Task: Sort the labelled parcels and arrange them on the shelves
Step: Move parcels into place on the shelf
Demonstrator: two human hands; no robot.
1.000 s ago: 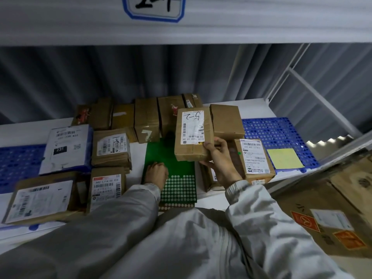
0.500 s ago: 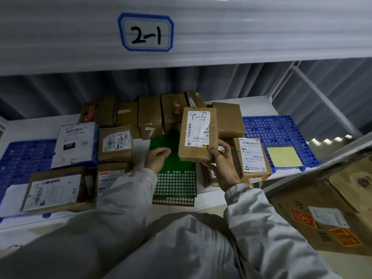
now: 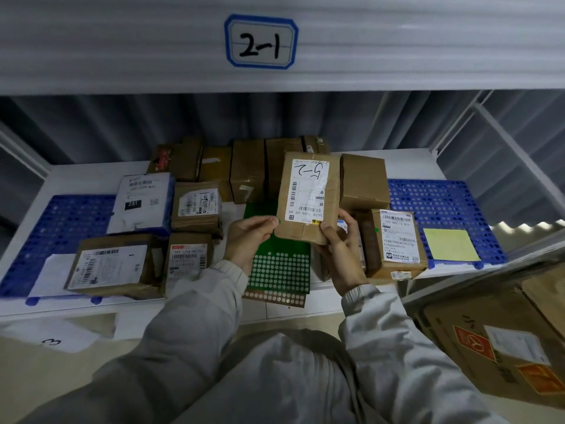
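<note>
The fingers (image 3: pixel 328 237) of the right hand (image 3: pixel 341 255) pinch the bottom right corner of a brown parcel (image 3: pixel 307 197), thumb on the front and the other fingers behind it. The parcel is held up above the shelf (image 3: pixel 91 175), tilted a bit, with its white label (image 3: pixel 307 191) facing the camera. The label is upside down and has "5-2" written on it by hand. The left hand (image 3: pixel 249 240) is up beside the parcel's bottom left corner. Its fingers are curled loosely, and the fingertips sit right at the parcel's edge; I cannot tell if they touch it.

Under the hands lies a green sheet with white dots (image 3: pixel 279 270). More brown parcels stand in a row at the back of the shelf (image 3: pixel 247 171). A white parcel marked 231 (image 3: pixel 140 203) lies to the left, with other labelled boxes near it. A box with a long white label (image 3: pixel 397 240) lies just right of the right hand. Blue mats with holes (image 3: pixel 443 206) lie on both ends of the shelf, and a yellow note (image 3: pixel 449 244) sits on the right one. Above, a sign reads "2-1" (image 3: pixel 260 41). A big cardboard box (image 3: pixel 504 341) is at the lower right.
</note>
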